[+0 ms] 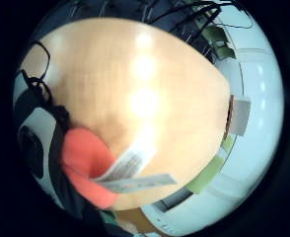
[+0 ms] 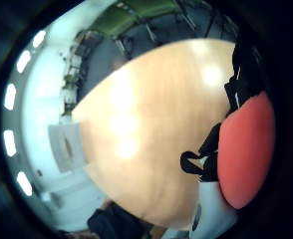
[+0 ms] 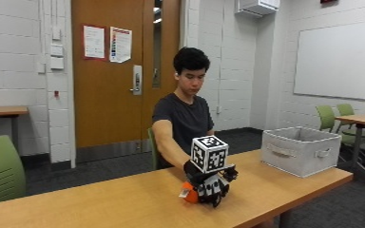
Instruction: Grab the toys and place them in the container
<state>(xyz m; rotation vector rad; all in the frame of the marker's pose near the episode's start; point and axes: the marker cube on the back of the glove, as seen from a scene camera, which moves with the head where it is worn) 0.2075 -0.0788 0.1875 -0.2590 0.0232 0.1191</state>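
One toy [image 3: 187, 194], orange-red and soft-looking with a white label on it, is the only toy I can see, and it sits under my grip [image 3: 211, 189] near the lower middle of the outside view. My grip is closed around the toy: the black-gloved fingers [image 3: 215, 194] curl down over it toward the table [image 3: 94, 204], and both palm views show the orange body pressed close against the palm, with the label hanging out at the side. I cannot tell if the toy is already off the table or if it touches the wood at this moment.

I judge that the step in hand is the pick-up. The container [image 3: 300, 150], a grey fabric box with a handle on its side, stands well apart from the toy, at the right part of the frame near the table end.

The next move, I think, calls for lifting the toy clear of the table, carrying it across to the right side of the frame above the rim of the container, and only then opening the fingers. The box walls are high, so the hand must go over them.

My right arm is stretched forward and down from the shoulder, almost straight, with the back of the hand facing the camera.
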